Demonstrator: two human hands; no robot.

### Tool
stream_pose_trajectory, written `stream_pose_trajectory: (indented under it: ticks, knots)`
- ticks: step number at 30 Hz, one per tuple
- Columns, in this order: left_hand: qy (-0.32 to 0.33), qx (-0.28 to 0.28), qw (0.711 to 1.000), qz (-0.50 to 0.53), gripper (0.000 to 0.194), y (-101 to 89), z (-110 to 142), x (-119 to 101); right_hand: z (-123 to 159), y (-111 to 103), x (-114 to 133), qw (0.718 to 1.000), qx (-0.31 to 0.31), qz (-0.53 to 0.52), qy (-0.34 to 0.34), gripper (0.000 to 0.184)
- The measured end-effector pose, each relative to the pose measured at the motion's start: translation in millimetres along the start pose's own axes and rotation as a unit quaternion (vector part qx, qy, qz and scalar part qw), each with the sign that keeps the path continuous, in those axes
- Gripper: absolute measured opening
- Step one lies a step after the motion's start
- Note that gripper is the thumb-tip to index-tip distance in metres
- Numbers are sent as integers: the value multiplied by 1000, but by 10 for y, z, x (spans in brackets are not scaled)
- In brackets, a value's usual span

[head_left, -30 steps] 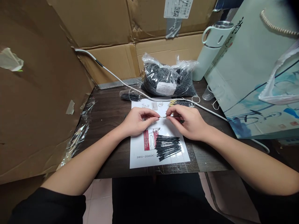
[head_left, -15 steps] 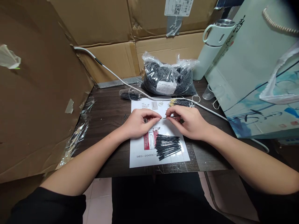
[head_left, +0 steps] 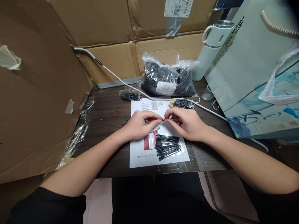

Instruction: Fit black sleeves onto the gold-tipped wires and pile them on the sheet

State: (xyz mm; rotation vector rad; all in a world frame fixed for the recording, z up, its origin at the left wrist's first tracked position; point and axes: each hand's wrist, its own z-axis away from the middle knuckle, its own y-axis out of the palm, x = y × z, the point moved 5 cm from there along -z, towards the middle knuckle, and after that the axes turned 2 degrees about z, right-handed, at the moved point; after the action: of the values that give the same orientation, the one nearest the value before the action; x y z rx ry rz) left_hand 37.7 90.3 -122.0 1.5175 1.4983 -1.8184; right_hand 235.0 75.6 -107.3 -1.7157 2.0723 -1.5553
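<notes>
Over the printed sheet [head_left: 137,155], my two hands meet almost fingertip to fingertip. A thin black wire [head_left: 174,118] is pinched between the thumb and forefinger of my right hand [head_left: 188,124]. My left hand [head_left: 141,124] is closed in a pinch at the wire's left end; any small part under those fingertips is hidden. Just below lies a pile of black wires [head_left: 168,146], roughly side by side. Behind my right hand is a bunch of black wires with gold-coloured ends [head_left: 181,103]. Several small black tubes [head_left: 125,117] lie left of my left hand.
A clear bag packed with black wires [head_left: 169,76] stands at the back, beside a pale bottle [head_left: 212,49]. A clear cup of black pieces [head_left: 130,95] lies left of it. A white cable [head_left: 121,80] crosses the table. Cardboard [head_left: 42,93] and a paper bag [head_left: 263,81] flank the table.
My fingertips have come closer together, and the gold-coloured tip seen between them before is now out of sight. My left hand has shifted slightly right and down.
</notes>
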Motion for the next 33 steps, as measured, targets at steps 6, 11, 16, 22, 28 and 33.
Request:
stream_pose_trajectory:
  ticks: [6, 11, 16, 22, 28, 33]
  knots:
    - [-4, 1, 1000, 4, 23, 3, 0, -2, -1, -2, 7, 1000, 0, -5, -3, 9]
    - [-4, 2, 1000, 7, 23, 10, -3, 8, -2, 5, 4, 1000, 4, -7, 3, 10]
    - [-4, -6, 1000, 28, 29, 3, -6, 11, -15, -13, 17, 1000, -5, -2, -2, 9]
    - [-4, -21, 1000, 21, 27, 10, 3, 43, -25, -41, 30, 1000, -19, -1, 2, 7]
    - [-9, -25, 999, 25, 24, 18, 5, 62, -21, -33, 27, 1000, -20, -2, 0, 8]
    - [-8, -24, 999, 20, 24, 14, 4, 50, -20, -25, 21, 1000, -17, -3, 3, 8]
